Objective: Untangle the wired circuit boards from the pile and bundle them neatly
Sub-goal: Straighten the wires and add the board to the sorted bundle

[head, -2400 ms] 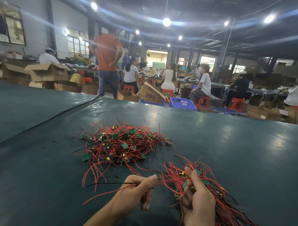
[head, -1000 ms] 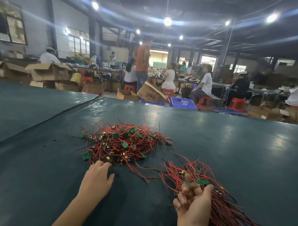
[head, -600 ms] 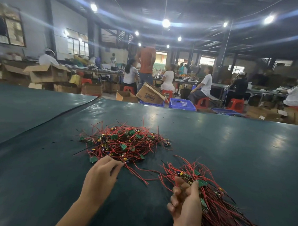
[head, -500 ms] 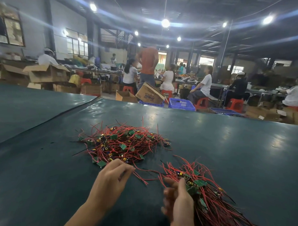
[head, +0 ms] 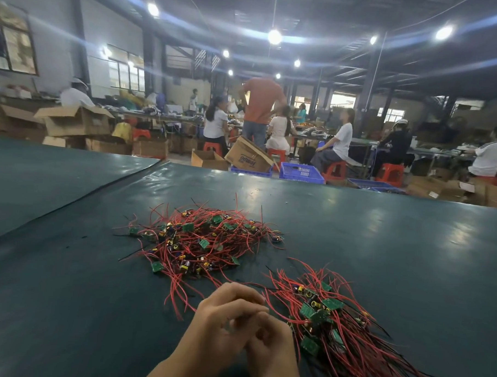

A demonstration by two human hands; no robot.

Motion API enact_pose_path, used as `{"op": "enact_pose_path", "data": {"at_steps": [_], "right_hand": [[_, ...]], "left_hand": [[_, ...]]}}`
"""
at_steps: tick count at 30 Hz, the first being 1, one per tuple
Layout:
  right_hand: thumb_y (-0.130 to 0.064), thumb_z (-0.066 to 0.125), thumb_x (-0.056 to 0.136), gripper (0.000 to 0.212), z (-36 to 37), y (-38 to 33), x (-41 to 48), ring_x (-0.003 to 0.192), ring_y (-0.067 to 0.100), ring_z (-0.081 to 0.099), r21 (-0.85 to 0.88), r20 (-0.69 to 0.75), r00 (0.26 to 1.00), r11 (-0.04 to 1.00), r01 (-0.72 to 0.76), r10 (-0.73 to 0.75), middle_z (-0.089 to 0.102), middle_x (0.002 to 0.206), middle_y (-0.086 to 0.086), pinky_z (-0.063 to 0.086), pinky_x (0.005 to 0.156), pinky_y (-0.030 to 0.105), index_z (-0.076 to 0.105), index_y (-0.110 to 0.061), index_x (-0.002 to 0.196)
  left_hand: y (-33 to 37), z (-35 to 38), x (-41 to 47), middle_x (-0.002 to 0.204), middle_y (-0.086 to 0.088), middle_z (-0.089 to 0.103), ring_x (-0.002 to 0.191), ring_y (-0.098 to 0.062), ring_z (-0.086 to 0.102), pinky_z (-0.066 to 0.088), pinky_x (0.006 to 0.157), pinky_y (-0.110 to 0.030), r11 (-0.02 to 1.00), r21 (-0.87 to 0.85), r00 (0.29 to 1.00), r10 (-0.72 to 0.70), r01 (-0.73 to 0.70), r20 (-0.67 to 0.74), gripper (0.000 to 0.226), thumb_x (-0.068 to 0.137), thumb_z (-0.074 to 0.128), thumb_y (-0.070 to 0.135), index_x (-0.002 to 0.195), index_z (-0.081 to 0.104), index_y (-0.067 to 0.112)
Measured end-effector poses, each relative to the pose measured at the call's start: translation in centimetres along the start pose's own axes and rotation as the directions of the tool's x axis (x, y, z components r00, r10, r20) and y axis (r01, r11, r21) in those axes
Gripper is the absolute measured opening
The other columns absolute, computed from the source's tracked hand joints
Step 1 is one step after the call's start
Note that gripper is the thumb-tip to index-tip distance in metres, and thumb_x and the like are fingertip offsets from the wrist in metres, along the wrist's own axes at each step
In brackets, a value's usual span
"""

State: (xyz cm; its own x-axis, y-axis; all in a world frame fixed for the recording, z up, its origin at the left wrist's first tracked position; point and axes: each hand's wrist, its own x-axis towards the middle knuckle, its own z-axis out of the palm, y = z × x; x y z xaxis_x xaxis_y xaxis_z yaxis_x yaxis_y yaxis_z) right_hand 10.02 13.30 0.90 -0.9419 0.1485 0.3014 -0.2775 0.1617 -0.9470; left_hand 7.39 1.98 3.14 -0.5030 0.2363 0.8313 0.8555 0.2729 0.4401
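Both forearms enter from the bottom edge and meet low at centre frame. Left hand (head: 226, 315) sits on top, knuckles up, fingers curled inward with the tips tucked against the right hand (head: 268, 350). The right hand lies just under and right of it, fingers also curled. The two hands touch. Cannot tell whether either one grasps a wire; the fingertips hide whatever lies between them.

Loose red wire ends trail on the mat just left of and beyond the left hand's knuckles.

Tangled pile of wired circuit boards (head: 203, 240): red and black leads with small green boards, heaped on the dark green table mat (head: 66, 294), beyond the hands and slightly left.

Sorted bundle (head: 346, 343): boards grouped at the near-centre end, wires fanned out toward lower right. It lies just beside the right hand, its left edge touching or nearly touching the knuckles.

Past the far table edge: a tilted cardboard box (head: 248, 157), a blue crate (head: 301, 172), and seated workers.
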Motion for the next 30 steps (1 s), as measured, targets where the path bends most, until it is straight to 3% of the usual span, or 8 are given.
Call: {"op": "enact_pose_path", "data": {"at_steps": [3, 6, 8, 11, 15, 18, 21, 30], "right_hand": [[-0.027, 0.075, 0.083, 0.01, -0.3, -0.7, 0.3, 0.045, 0.009, 0.055, 0.156, -0.11, 0.994, 0.988, 0.001, 0.016, 0.068, 0.058, 0.007, 0.043, 0.046, 0.022, 0.078, -0.026, 0.073], [-0.019, 0.07, 0.081, 0.014, -1.0, -1.4, 0.7, 0.044, 0.008, 0.055, 0.3, -0.214, 0.974, 0.954, -0.007, 0.074, 0.072, 0.066, 0.006, 0.043, 0.041, 0.018, 0.078, -0.03, 0.079], [-0.025, 0.068, 0.079, 0.011, -1.4, -1.9, 0.6, 0.045, 0.008, 0.055, 0.357, -0.25, 0.964, 0.934, 0.0, 0.095, 0.072, 0.07, 0.004, 0.041, 0.039, 0.019, 0.078, -0.031, 0.082], [-0.026, 0.064, 0.076, 0.017, -1.5, -2.0, 0.7, 0.042, 0.009, 0.052, 0.454, -0.285, 0.947, 0.891, 0.0, 0.146, 0.071, 0.07, 0.007, 0.038, 0.034, 0.021, 0.078, -0.02, 0.084], [-0.019, 0.06, 0.084, 0.018, -1.4, -1.9, 0.7, 0.039, 0.011, 0.048, 0.485, -0.292, 0.948, 0.874, 0.034, 0.125, 0.07, 0.071, 0.008, 0.036, 0.033, 0.02, 0.078, -0.017, 0.085], [-0.025, 0.058, 0.08, 0.021, -1.4, -2.0, 0.7, 0.04, 0.011, 0.048, 0.488, -0.286, 0.952, 0.872, 0.048, 0.108, 0.07, 0.073, 0.008, 0.036, 0.033, 0.022, 0.077, -0.021, 0.088], [-0.024, 0.057, 0.084, 0.021, -1.4, -1.9, 0.8, 0.04, 0.011, 0.047, 0.492, -0.295, 0.95, 0.869, 0.058, 0.104, 0.069, 0.071, 0.008, 0.035, 0.033, 0.022, 0.077, -0.02, 0.087], [-0.018, 0.064, 0.087, 0.019, -1.4, -1.6, 0.9, 0.038, 0.009, 0.045, 0.362, -0.256, 0.959, 0.932, -0.02, 0.12, 0.066, 0.06, 0.004, 0.035, 0.034, 0.02, 0.078, -0.031, 0.083]], "left_hand": [[-0.3, -0.2, 0.0, 0.076, 0.009, 0.059, 0.069, -0.009, 0.057, 0.048, 0.058, -0.03, 0.996, 0.04, 0.995, -0.08, 0.083, -0.062, 0.03, 0.091, 0.058, 0.032, 0.069, 0.063, 0.012], [-0.3, -0.8, 0.3, 0.05, -0.002, 0.048, 0.047, -0.01, 0.043, 0.035, 0.047, -0.03, 0.908, -0.16, 0.917, -0.397, 0.387, -0.037, 0.062, 0.091, 0.042, 0.057, 0.052, 0.048, 0.01], [-0.5, -1.2, 0.5, 0.047, -0.004, 0.056, 0.045, -0.014, 0.051, 0.043, 0.051, -0.03, 0.769, -0.226, 0.801, -0.578, 0.598, 0.152, 0.078, 0.089, 0.033, 0.07, 0.049, 0.056, 0.007], [-0.8, -1.1, 0.7, 0.067, -0.01, 0.072, 0.061, -0.023, 0.069, 0.056, 0.06, -0.033, 0.564, -0.128, 0.558, -0.71, 0.816, 0.43, 0.083, 0.088, 0.024, 0.067, 0.065, 0.072, 0.003], [-0.6, -0.1, 0.7, 0.087, -0.012, 0.075, 0.062, -0.018, 0.069, 0.05, 0.048, -0.025, 0.171, -0.289, 0.301, -0.812, 0.942, 0.5, 0.069, 0.083, 0.037, 0.066, 0.101, 0.069, 0.007], [-0.5, -0.1, 1.1, 0.089, -0.012, 0.074, 0.06, -0.018, 0.068, 0.048, 0.044, -0.022, -0.02, -0.587, 0.3, -0.845, 0.809, 0.442, 0.049, 0.076, 0.06, 0.049, 0.099, 0.069, 0.008], [-0.3, -0.6, 1.4, 0.08, -0.013, 0.072, 0.055, -0.016, 0.067, 0.05, 0.042, -0.02, -0.106, -0.707, 0.297, -0.857, 0.699, 0.422, 0.032, 0.068, 0.071, 0.034, 0.083, 0.075, 0.007], [0.2, -1.0, 1.6, 0.074, -0.014, 0.07, 0.053, -0.013, 0.066, 0.055, 0.047, -0.021, -0.02, -0.786, 0.413, -0.842, 0.617, 0.346, 0.037, 0.067, 0.069, 0.007, 0.104, 0.068, 0.003]]}}
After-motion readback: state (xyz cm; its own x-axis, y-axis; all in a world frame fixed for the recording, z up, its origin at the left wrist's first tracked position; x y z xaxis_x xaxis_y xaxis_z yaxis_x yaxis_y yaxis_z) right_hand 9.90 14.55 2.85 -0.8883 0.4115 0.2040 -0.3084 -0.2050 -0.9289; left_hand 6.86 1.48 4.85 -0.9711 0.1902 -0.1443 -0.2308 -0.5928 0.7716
